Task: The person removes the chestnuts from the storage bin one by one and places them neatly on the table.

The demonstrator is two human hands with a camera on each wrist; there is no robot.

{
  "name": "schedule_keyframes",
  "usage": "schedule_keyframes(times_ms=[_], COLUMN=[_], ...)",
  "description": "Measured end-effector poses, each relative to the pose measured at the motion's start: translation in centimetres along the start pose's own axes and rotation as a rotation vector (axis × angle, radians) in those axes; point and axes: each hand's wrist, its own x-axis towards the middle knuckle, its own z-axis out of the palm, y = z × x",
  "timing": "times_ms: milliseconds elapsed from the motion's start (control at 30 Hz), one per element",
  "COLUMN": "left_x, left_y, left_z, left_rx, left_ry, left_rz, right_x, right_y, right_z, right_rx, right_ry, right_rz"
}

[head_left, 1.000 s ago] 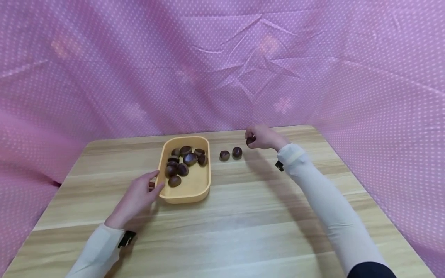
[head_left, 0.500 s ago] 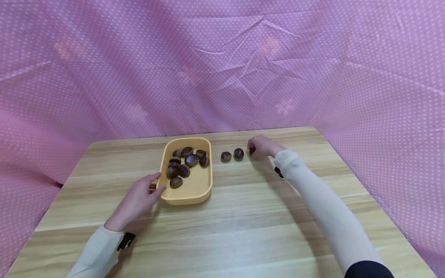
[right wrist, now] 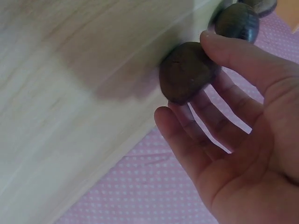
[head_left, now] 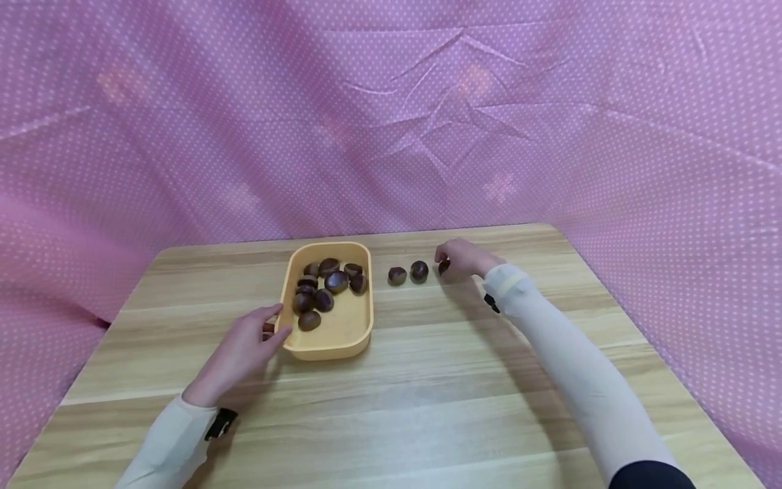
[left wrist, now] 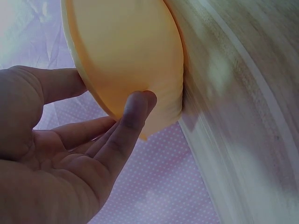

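My left hand (head_left: 241,350) holds the near-left corner of a yellow rectangular container (head_left: 342,333), thumb at its rim and fingers against the outer wall (left wrist: 131,56). Several brown chestnuts (head_left: 336,281) lie inside, mostly toward the far and left sides. To the right of the container, two chestnuts sit in a row on the table: one (head_left: 397,275) nearer it and a rounder one (head_left: 419,271). At the end of that row my right hand (head_left: 462,260) pinches a third chestnut (right wrist: 184,72) between thumb and fingers, down at the tabletop.
The wood-grain table (head_left: 391,414) has rounded far corners. A pink dotted cloth (head_left: 391,136) hangs behind and along both sides. Small black devices (head_left: 221,422) are strapped at the wrists.
My right hand has come down and slightly nearer with its chestnut, placing it in line with the other two. The left hand keeps its hold on the container.
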Motion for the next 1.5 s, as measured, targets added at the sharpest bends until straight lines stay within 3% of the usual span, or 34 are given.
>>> schedule_keyframes(times_ms=[200,500,700,867,1033,1500], left_x=[-0.3,-0.8,-1.4,-1.8,-2.2,-2.0], left_y=[0.1,0.4,0.7,0.9,1.2,1.3], left_z=[0.0,0.1,0.4,0.7,0.8,0.6], left_rx=[0.006,0.006,0.02,0.049,0.056,0.052], left_ry=[0.011,-0.004,-0.002,0.005,0.003,0.003], left_rz=[0.0,-0.012,-0.022,-0.011,-0.025,-0.033], right_x=[-0.1,-0.2,0.7,1.6,2.3,4.5], right_y=[-1.9,-8.8,-13.7,-16.5,-17.6,-16.9], right_z=[-1.7,-4.4,-4.2,-2.7,-0.4,2.4], right_rx=[-0.017,-0.039,-0.124,-0.255,-0.375,-0.449], right_ry=[0.031,0.072,0.038,0.012,-0.031,-0.054], right_rz=[-0.044,-0.15,-0.252,-0.313,-0.314,-0.263])
